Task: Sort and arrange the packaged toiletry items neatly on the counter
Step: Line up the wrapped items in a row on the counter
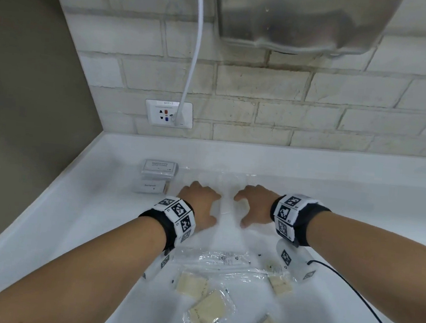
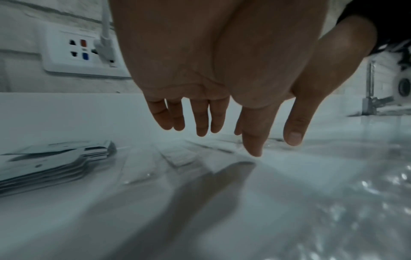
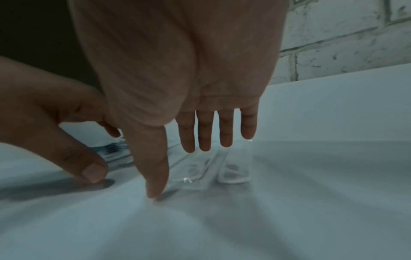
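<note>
two hands (image 1: 199, 202), roughly five beige packets (image 1: 192, 284)

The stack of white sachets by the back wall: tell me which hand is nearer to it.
Left. The left hand lies just right of the stack of white sachets, on the clear packets. The right hand is farther right, beyond the left hand.

Clear packets (image 1: 226, 188) partly hidden beneath both hands
</note>
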Available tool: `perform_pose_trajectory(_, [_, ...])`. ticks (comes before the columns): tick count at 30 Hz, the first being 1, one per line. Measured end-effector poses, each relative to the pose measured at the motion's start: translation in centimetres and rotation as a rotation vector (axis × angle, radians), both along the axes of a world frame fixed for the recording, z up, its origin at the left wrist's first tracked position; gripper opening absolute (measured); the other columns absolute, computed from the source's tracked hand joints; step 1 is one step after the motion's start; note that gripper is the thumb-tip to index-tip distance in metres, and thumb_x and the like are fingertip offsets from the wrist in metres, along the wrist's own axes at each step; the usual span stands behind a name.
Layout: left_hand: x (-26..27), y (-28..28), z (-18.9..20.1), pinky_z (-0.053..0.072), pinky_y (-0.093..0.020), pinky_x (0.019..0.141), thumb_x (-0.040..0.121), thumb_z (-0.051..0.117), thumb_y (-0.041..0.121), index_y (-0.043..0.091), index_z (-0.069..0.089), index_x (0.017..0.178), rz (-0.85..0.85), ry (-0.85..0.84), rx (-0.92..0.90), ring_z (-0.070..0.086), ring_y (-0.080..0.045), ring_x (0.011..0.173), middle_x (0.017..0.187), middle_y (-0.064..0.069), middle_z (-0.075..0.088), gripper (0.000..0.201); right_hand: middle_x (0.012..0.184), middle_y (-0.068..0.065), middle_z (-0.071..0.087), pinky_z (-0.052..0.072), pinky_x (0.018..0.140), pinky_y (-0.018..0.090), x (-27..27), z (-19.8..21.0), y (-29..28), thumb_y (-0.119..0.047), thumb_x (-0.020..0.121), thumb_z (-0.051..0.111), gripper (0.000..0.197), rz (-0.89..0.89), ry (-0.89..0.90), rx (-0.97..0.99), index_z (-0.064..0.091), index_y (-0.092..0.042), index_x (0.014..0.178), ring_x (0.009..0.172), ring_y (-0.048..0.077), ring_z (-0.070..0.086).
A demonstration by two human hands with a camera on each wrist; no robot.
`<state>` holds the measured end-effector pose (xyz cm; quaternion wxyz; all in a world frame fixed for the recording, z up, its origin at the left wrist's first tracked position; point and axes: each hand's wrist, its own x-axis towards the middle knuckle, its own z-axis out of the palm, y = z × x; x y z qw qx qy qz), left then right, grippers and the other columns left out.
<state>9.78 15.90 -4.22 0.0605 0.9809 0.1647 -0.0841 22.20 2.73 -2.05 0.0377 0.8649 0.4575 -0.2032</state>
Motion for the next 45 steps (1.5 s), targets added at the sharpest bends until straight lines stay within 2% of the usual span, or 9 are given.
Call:
perform_pose_trajectory(4, [0.7,-0.9,-1.0,0.026,-0.044,0.107,0.089,0.045,0.052,0.029,0.04,0.143,-0.1,0.126,0.141,0.034,-0.028,0.133,0.148,0.004,0.043,0.059,0.149,-0.001,0.037,0.033,0.111,0.039,-0.1,-1.0,-0.7,-0.04,0.087,0.061,0.064,0.039,-0.025,-0.022,0.039,-0.025,0.145,0.136,0.024,0.037])
perform_pose_trajectory(11, [0.4,-0.2,-0.9,0.026,-0.041,0.1,0.088,0.042,0.054,0.032,0.054,0.129,-0.114,0.144,0.192,0.04,-0.025,0.123,0.133,0.009,0.056,0.048,0.148,-0.001,0.036,0.034,0.112,0.038,0.0,-1.0,0.5,-0.018,0.092,0.057,0.054,0.065,-0.017,-0.012,0.042,-0.023,0.143,0.137,0.024,0.037])
perform_pose_trajectory(15, [-0.5,0.5,-0.9,0.028,-0.04,0.095,0.089,0.039,0.054,0.03,0.063,0.103,-0.093,0.094,0.178,0.045,-0.023,0.116,0.112,0.01,0.064,0.037,0.147,0.007,0.037,0.036,0.111,0.035,-0.3,-1.2,1.6,-0.016,0.089,0.062,0.057,0.076,0.016,0.003,0.044,-0.011,0.143,0.136,0.025,0.039])
perform_pose_trajectory(19, [-0.5,1.1,-1.2,0.028,-0.04,0.097,0.092,0.037,0.049,0.028,0.054,0.08,-0.075,0.074,0.176,0.046,-0.021,0.114,0.112,0.011,0.066,0.029,0.138,0.013,0.047,0.043,0.104,0.036,-0.4,-1.2,2.2,-0.014,0.089,0.062,0.046,0.087,-0.004,-0.019,0.054,-0.001,0.132,0.127,0.027,0.047])
perform_pose_trajectory(23, [0.2,1.4,-2.0,0.025,-0.038,0.094,0.089,0.044,0.048,0.025,0.069,0.102,-0.072,0.027,0.168,0.046,-0.021,0.114,0.115,0.009,0.067,0.037,0.144,0.006,0.038,0.04,0.103,0.032,0.1,-1.5,1.9,-0.014,0.084,0.067,0.062,0.039,0.041,0.054,0.044,-0.015,0.142,0.132,0.024,0.042])
perform_pose_trajectory(28, [0.9,1.2,-1.8,0.028,-0.039,0.096,0.089,0.048,0.047,0.024,0.062,0.115,-0.068,-0.013,0.183,0.046,-0.023,0.116,0.118,0.004,0.063,0.038,0.142,0.005,0.038,0.039,0.104,0.032,0.6,-1.8,1.5,-0.024,0.084,0.065,0.064,-0.027,0.055,0.122,0.04,-0.017,0.143,0.131,0.024,0.042])
perform_pose_trajectory(33, [1.2,1.0,-1.6,0.028,-0.038,0.094,0.092,0.045,0.041,0.02,0.062,0.096,-0.073,0.021,0.207,0.046,-0.024,0.114,0.111,0.004,0.064,0.027,0.149,0.007,0.038,0.035,0.11,0.032,0.3,-1.6,1.8,-0.023,0.093,0.057,0.057,-0.001,0.009,0.062,0.039,-0.008,0.145,0.138,0.025,0.037])
perform_pose_trajectory(37, [1.6,0.8,-1.7,0.028,-0.037,0.093,0.093,0.043,0.04,0.021,0.064,0.091,-0.07,0.047,0.219,0.047,-0.023,0.11,0.11,0.003,0.065,0.028,0.139,0.008,0.05,0.045,0.103,0.034,0.3,-1.5,2.1,-0.023,0.088,0.064,0.052,0.002,0.009,0.067,0.051,-0.006,0.136,0.126,0.026,0.049])
perform_pose_trajectory(45, [1.6,0.6,-1.3,0.029,-0.037,0.089,0.091,0.044,0.039,0.022,0.054,0.075,-0.06,0.052,0.238,0.049,-0.024,0.105,0.101,0.002,0.065,0.025,0.126,0.013,0.061,0.048,0.099,0.041,0.4,-1.9,2.1,-0.027,0.086,0.065,0.046,-0.022,0.003,0.075,0.061,0.0,0.123,0.117,0.03,0.057])
